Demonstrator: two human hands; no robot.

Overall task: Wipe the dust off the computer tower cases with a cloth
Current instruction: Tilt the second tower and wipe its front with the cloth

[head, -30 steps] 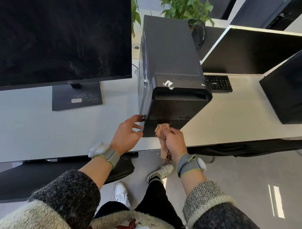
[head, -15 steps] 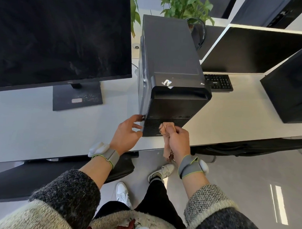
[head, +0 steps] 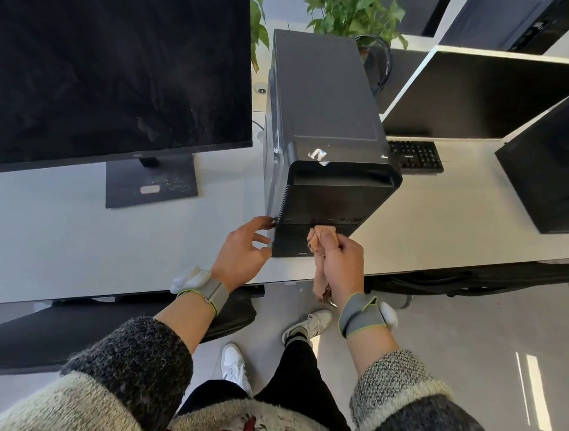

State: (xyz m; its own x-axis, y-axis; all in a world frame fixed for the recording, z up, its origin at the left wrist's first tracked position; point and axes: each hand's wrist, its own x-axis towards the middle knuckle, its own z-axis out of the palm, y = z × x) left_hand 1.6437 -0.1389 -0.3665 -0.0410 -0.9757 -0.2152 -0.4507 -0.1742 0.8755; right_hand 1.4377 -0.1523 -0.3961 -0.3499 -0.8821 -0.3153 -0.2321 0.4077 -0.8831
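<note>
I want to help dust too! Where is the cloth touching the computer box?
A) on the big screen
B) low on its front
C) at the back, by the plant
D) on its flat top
B: the right hand grips the bunched cloth and holds it against the lower front of the tower case, while the left hand touches the case's front left edge.

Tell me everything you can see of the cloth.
The cloth is a small, pinkish-tan rag, soft and crumpled. The right hand grips it bunched; its upper wad presses against the lower front panel of the black tower case, and a loose tail hangs below the hand, past the edge of the desk.
</note>
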